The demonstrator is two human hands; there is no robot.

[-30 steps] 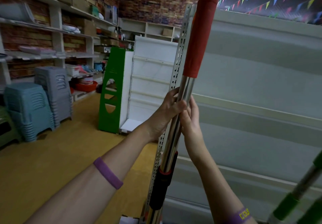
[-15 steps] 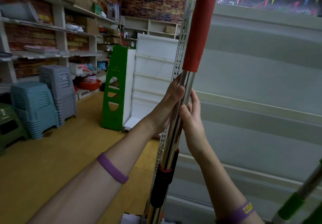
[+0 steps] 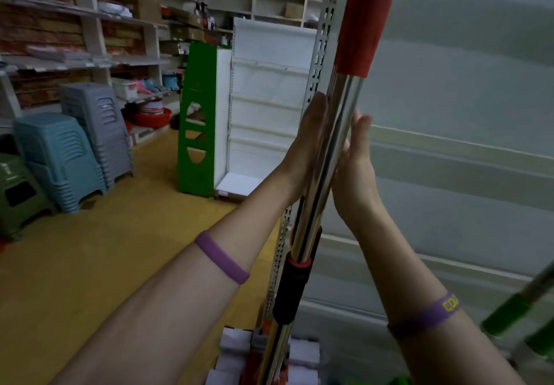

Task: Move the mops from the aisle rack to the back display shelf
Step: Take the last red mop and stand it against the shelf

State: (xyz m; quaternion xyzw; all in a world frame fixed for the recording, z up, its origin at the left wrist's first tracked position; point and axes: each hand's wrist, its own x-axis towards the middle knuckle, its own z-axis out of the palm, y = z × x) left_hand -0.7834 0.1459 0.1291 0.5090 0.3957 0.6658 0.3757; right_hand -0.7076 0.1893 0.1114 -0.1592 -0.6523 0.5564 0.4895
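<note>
A mop with a chrome pole (image 3: 334, 145), a red grip (image 3: 361, 19) at the top and a black collar (image 3: 292, 288) stands nearly upright against the perforated upright (image 3: 322, 40) of the white display shelf (image 3: 449, 151). Its white sponge head (image 3: 236, 351) is at the bottom edge. My left hand (image 3: 305, 151) lies flat on the pole's left side with fingers straight. My right hand (image 3: 355, 172) lies flat on its right side, fingers also extended. Neither hand wraps the pole.
Green-gripped mop handles (image 3: 509, 312) lean in at the lower right. A green-sided empty shelf unit (image 3: 198, 121) stands ahead on the yellow floor (image 3: 90, 249). Stacked plastic stools (image 3: 60, 160) and stocked wall shelves (image 3: 90, 13) line the left.
Both hands were wrapped around the chrome pole; now their fingers have straightened and only the palms rest against it. The view has moved closer to the shelf.
</note>
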